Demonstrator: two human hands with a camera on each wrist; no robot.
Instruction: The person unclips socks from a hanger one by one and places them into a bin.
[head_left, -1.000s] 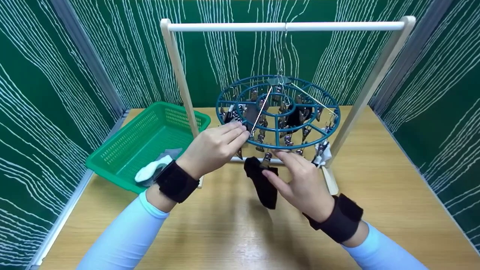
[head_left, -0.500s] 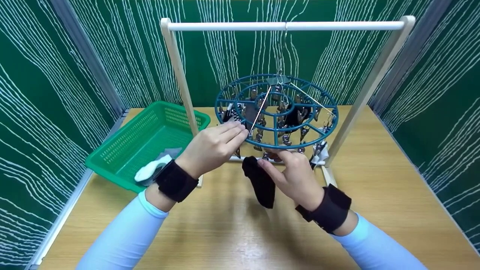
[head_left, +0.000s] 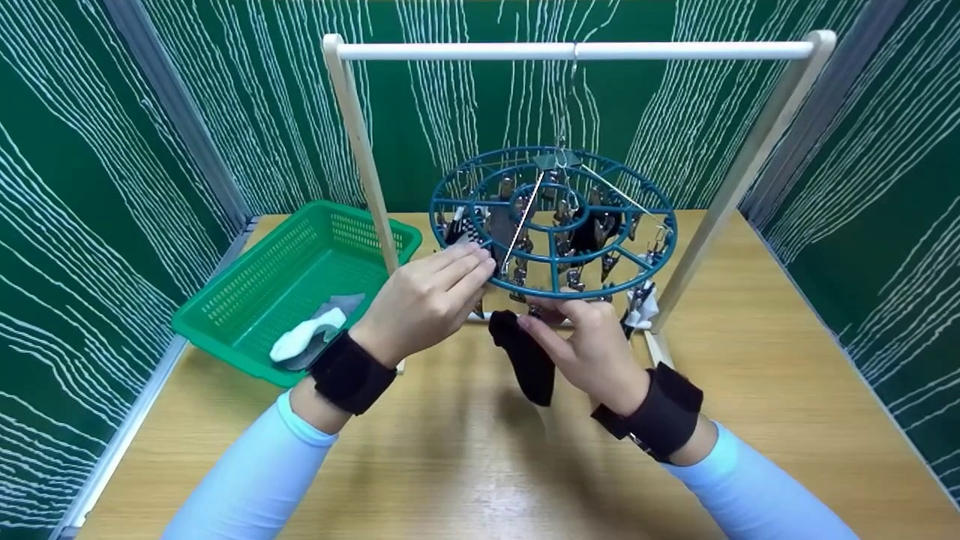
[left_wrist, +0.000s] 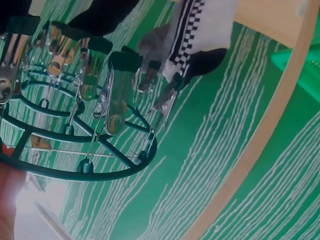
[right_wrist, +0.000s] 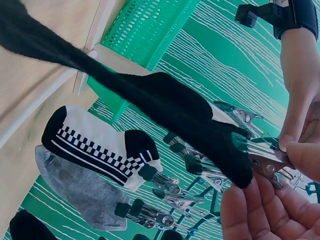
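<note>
A round teal clip hanger (head_left: 553,262) hangs from a wooden rack's top bar (head_left: 675,52). My left hand (head_left: 480,268) holds its near-left rim, fingers laid over the ring; in the left wrist view only a bit of skin (left_wrist: 9,195) shows by the ring (left_wrist: 75,172). My right hand (head_left: 534,319) pinches a metal clip under the front rim. A black sock (head_left: 527,360) hangs from that clip. In the right wrist view the sock's cuff (right_wrist: 220,135) sits in the clip (right_wrist: 265,159) between my fingertips (right_wrist: 250,210).
A checkered sock (head_left: 465,229), a grey one (right_wrist: 85,190) and dark ones hang on other clips. A white cloth (head_left: 645,309) hangs at the right rim. A green basket (head_left: 225,319) with a white sock (head_left: 307,334) stands left on the wooden table (head_left: 750,390). Green curtains close three sides.
My right hand has moved up and left to the front clip, and the black sock has risen a little with it. My left hand stays on the rim.
</note>
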